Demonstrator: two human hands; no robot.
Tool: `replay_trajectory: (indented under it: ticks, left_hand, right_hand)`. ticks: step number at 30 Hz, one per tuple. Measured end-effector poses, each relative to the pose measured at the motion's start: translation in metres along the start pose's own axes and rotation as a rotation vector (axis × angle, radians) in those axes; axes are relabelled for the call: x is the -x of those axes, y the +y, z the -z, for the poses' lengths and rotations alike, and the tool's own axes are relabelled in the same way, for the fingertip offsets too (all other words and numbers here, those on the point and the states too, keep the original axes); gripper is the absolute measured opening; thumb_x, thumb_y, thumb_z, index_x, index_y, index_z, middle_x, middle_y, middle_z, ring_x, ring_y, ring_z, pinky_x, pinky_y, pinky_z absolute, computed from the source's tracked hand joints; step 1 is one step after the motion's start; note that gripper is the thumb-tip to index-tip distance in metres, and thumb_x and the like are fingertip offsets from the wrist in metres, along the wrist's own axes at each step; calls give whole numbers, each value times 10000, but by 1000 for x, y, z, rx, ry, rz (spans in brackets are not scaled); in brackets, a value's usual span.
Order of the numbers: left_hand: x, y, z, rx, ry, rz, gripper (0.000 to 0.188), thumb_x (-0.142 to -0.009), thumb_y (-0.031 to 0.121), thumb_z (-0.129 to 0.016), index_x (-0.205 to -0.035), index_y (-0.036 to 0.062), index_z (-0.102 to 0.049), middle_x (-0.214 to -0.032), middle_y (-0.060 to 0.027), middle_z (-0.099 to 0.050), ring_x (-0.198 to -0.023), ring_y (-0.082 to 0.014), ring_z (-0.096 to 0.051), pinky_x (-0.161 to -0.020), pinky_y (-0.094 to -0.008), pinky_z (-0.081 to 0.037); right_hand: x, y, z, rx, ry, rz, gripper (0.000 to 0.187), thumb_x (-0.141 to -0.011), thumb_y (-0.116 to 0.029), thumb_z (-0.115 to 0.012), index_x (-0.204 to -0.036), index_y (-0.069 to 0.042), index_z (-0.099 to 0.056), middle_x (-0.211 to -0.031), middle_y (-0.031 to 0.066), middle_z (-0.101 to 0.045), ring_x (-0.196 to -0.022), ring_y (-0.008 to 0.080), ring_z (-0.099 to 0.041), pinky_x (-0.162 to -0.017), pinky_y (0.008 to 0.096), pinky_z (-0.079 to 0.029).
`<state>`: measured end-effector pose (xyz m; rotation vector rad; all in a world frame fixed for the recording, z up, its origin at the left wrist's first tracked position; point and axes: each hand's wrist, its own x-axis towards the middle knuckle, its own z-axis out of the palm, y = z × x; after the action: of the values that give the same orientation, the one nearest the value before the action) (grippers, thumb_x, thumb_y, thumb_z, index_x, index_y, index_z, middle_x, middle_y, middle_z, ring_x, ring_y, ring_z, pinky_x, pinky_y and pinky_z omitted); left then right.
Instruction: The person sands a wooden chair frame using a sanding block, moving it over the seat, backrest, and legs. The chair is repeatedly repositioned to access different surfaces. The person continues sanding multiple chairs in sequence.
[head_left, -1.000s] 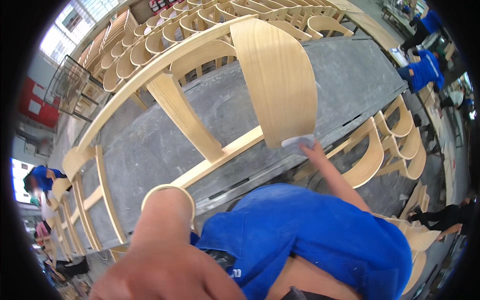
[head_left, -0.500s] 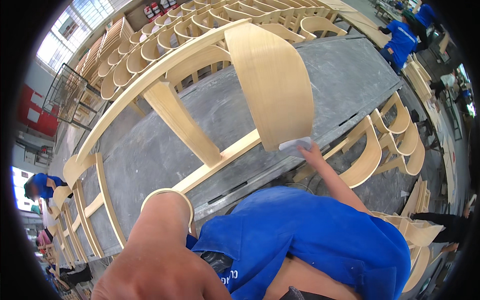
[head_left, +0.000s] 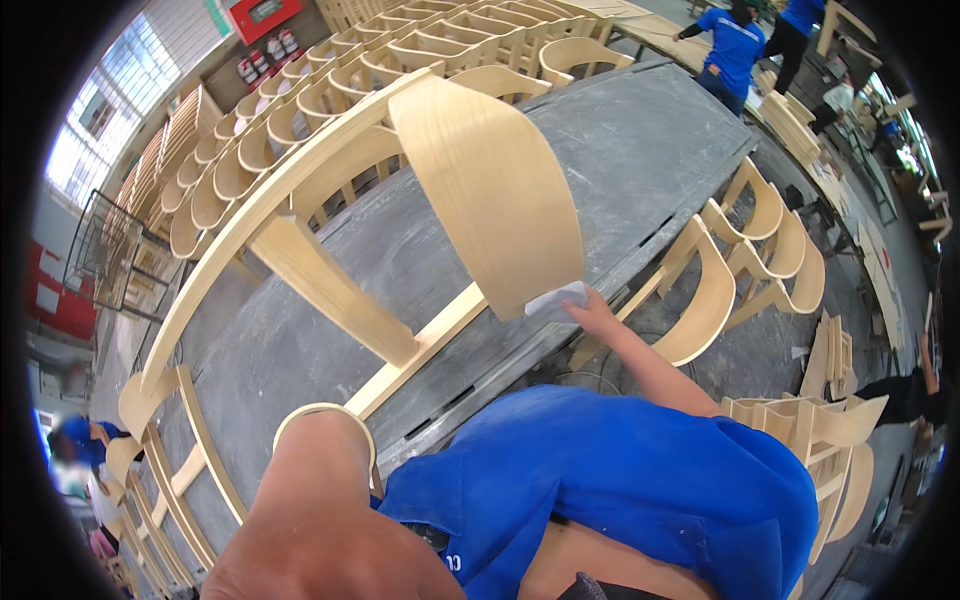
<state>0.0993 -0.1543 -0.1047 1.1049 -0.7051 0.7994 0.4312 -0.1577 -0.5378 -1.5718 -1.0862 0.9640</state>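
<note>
A pale wooden chair frame stands on the grey table, with a long curved rail [head_left: 225,225], a slanting upright [head_left: 320,290] and a broad curved panel [head_left: 490,190]. At the panel's lower right edge, my right hand [head_left: 592,312] pinches a folded whitish sheet of sandpaper [head_left: 557,302] against the wood. Large and close at the lower left is my left hand [head_left: 335,545] with its arm; its fingers are hidden. A curved wooden rim [head_left: 325,408] rings the far end of that bare skin. Whether the left hand grips the frame does not show.
The grey table [head_left: 620,140] runs off to the upper right. Rows of curved wooden chair frames [head_left: 350,75] stand beyond it. More frames [head_left: 700,310] sit at its right side and others [head_left: 165,440] at the left. Several people in blue [head_left: 735,45] are farther off.
The whole view has shifted, so the frame and table appear farther left. My right hand and the sandpaper stay at the panel's lower edge.
</note>
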Motion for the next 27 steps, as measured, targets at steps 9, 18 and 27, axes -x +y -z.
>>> replay_trajectory:
  ticks: [9, 18, 27]
  left_hand:
    - [-5, -5, 2, 86, -11, 39, 216, -1015, 252, -459, -1194, 277, -578, -585, -41, -527, -471, -107, -464, -408, -208, -296]
    - [-14, -21, 0, 169, -48, -11, 233, -1003, 263, -493, -1223, 295, -563, -623, -64, -565, -466, -121, -481, -405, -215, -316]
    - [-27, -28, 18, 346, -341, 23, 343, -962, 292, -566, -1299, 296, -504, -677, -99, -585, -474, -143, -513, -421, -241, -362]
  right_hand:
    - [6, 8, 4, 17, 3, -15, 397, -859, -96, -677, -1228, -15, -556, -1081, 94, -670, -1007, 166, -617, -880, 323, -485]
    - [13, 0, 14, 129, 6, -34, 406, -870, -116, -675, -1235, -4, -536, -1100, 103, -663, -1009, 173, -613, -896, 340, -485]
    - [11, 0, 14, 110, 30, -51, 474, -848, -155, -701, -1261, -2, -525, -1112, 126, -663, -1039, 195, -610, -909, 345, -477]
